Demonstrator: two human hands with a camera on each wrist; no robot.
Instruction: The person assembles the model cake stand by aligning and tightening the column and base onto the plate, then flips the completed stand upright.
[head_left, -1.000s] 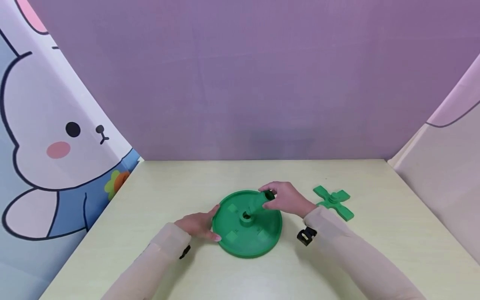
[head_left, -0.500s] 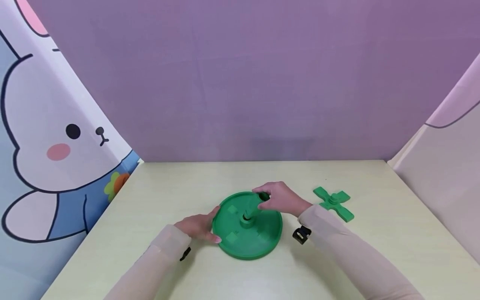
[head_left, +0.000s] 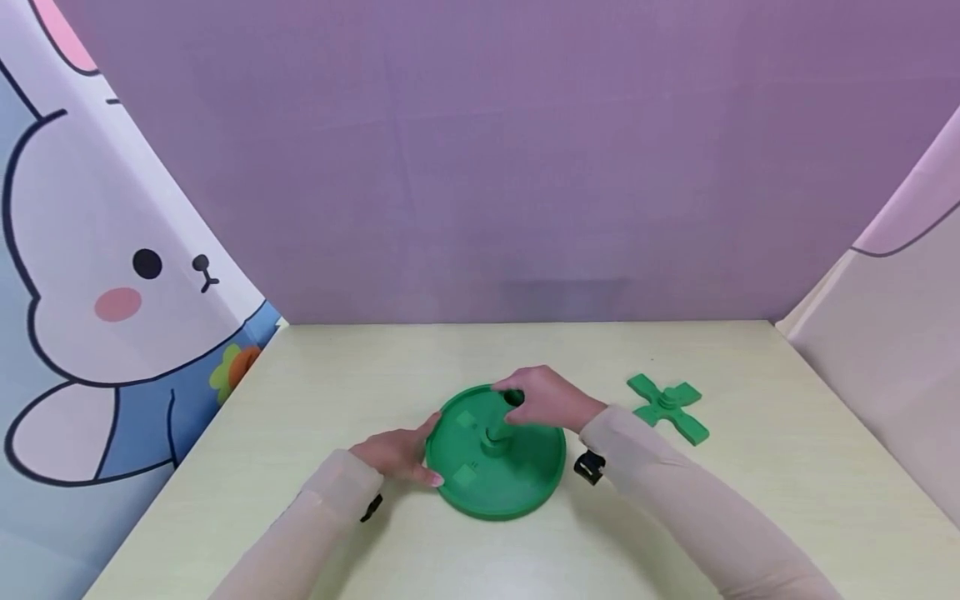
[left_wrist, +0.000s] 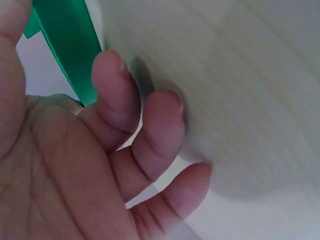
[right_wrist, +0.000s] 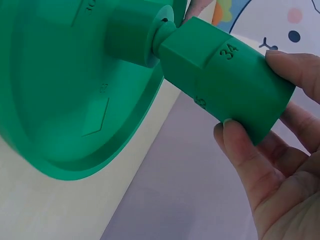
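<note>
A round green plastic base [head_left: 517, 487] with a raised rim lies on the table, its hollow socket [head_left: 494, 444] in the middle. My left hand [head_left: 393, 452] holds its left edge, thumb and index finger spread along the rim; the other fingers [left_wrist: 162, 120] curl loosely beside it near the tabletop. Between thumb and fingers, my right hand [head_left: 547, 397] grips the wide hollow end of a green plastic tube [right_wrist: 220, 65] marked 34. The tube leans away to the right, its narrow rounded tip right at the socket's mouth.
A green four-armed cross piece [head_left: 666, 402] with a round central boss lies on the pale table [head_left: 337, 358] to the right. A purple backdrop [head_left: 480, 167] stands behind, and a rabbit-print panel [head_left: 142, 333] rises at the left.
My right hand has moved left, bringing the tube more upright over the socket. My left hand stays at the base's rim, and the cross piece has not moved.
</note>
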